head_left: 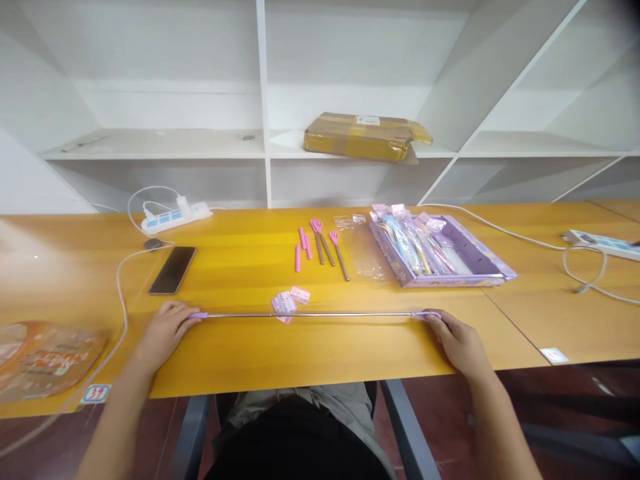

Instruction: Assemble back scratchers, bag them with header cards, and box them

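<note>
The left hand (167, 333) pinches the lavender grip (200, 315) of a thin metal rod (345, 314), and the right hand (457, 340) is closed around the lavender head (417, 314) at its other end. The rod is held level between the 2 hands, above the near part of the desk (225, 267). It passes in front of a small pile of printed cards (286, 302); whether it touches them I cannot tell.

As for progress, the rod looks drawn out long, with a lavender piece at either end, so as an item it seems whole. It is outside any wrapping. Beyond it, 3 pink-headed rods (343, 263) lie on the desk, much shorter than the held rod. Just beside them are 3 pink sleeves (298, 259), apart from the metal, so this pink group looks unjoined. The cards lie loose too, and flat clear bags (367, 257) rest between the pink-headed rods and a purple tray (500, 275). Inside the tray, several wrapped pieces (407, 243) lie bundled toward its left side; these appear furthest along, though the plastic glare hides their exact count.

Off to the left, a phone (173, 270) lies on the desk near a white power strip (177, 217), well apart from the pink pieces.
</note>
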`<state>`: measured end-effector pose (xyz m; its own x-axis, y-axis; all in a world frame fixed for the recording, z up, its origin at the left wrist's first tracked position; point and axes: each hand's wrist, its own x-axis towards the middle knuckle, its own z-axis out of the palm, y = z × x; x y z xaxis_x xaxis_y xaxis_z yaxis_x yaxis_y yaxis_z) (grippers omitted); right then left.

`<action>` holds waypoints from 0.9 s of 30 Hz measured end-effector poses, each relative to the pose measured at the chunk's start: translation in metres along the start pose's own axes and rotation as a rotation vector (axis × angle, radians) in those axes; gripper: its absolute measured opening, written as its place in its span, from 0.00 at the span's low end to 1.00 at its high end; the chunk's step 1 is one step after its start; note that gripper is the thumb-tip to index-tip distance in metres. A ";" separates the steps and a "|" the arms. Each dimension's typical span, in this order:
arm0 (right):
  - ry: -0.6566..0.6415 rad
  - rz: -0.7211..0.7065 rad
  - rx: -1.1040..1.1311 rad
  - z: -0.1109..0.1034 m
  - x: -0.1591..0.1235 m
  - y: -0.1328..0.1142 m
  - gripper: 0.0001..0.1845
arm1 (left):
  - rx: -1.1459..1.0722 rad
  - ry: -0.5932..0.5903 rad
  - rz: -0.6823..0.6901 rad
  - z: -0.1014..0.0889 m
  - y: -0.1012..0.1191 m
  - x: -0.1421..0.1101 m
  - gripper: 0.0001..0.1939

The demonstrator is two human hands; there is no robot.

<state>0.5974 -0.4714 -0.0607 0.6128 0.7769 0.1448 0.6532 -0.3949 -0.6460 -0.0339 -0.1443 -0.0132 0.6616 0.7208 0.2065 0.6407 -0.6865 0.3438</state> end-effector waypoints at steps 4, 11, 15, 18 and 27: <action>0.041 0.016 0.004 0.011 -0.004 -0.012 0.26 | 0.006 0.051 -0.051 0.009 0.008 -0.001 0.29; 0.069 0.013 -0.057 0.014 -0.005 -0.016 0.25 | -0.015 0.061 -0.047 0.009 0.003 -0.002 0.29; 0.077 0.043 -0.067 0.015 -0.005 -0.016 0.25 | -0.012 0.073 -0.033 0.010 -0.001 -0.002 0.29; 0.080 0.052 -0.070 0.014 -0.005 -0.016 0.24 | -0.012 0.074 -0.031 0.010 -0.003 -0.002 0.29; 0.265 0.206 0.092 0.023 0.004 -0.016 0.25 | 0.044 0.084 0.017 -0.004 0.039 0.000 0.29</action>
<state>0.5794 -0.4508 -0.0673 0.8300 0.5258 0.1862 0.4682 -0.4753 -0.7450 -0.0101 -0.1705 0.0039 0.6387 0.7132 0.2888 0.6471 -0.7010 0.2998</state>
